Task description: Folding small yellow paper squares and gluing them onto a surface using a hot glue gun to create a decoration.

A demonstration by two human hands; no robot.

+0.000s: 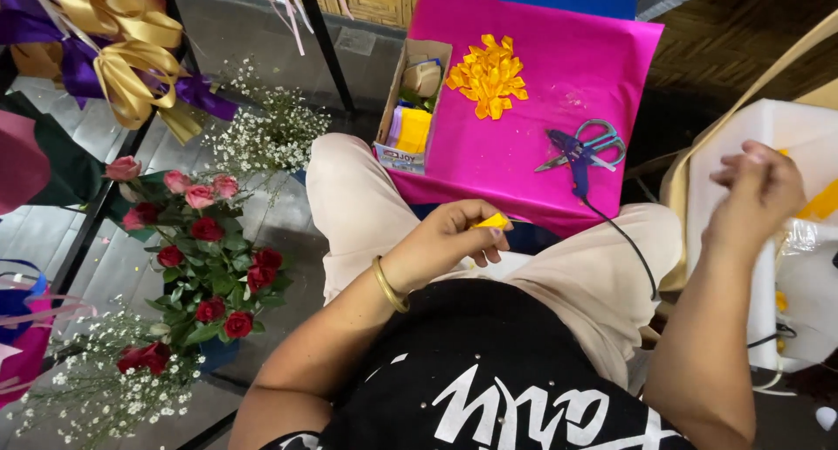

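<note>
- Right now I see my left hand (449, 236) near the middle of the frame, over my lap, fingers curled in and pinching a small yellow ribbon piece (494, 221) between thumb and fingertips.
- A gold bangle (389, 286) sits on that wrist.
- My right hand (758, 192) is raised at the right edge of the frame, fingers loosely bent; it is blurred, and I cannot tell whether it holds anything.
- It hangs in front of a white box (807, 140) at the far right.
- Ahead of my knees, in the upper middle, lies a pink sheet (567, 57).
- On the sheet rests a yellow ribbon bow (489, 75), with blue-handled scissors (583, 149) lower right of it, well apart.
- A small cardboard box (412, 109) stands at the sheet's left edge, with yellow ribbon inside.
- A black cable (624, 240) runs from near the scissors down across my right leg.
- At the left of the frame stands a bunch of red and pink roses (205, 249), with white baby's breath (266, 131) above it.
- Gold and purple bows (122, 48) hang in the upper left.
</note>
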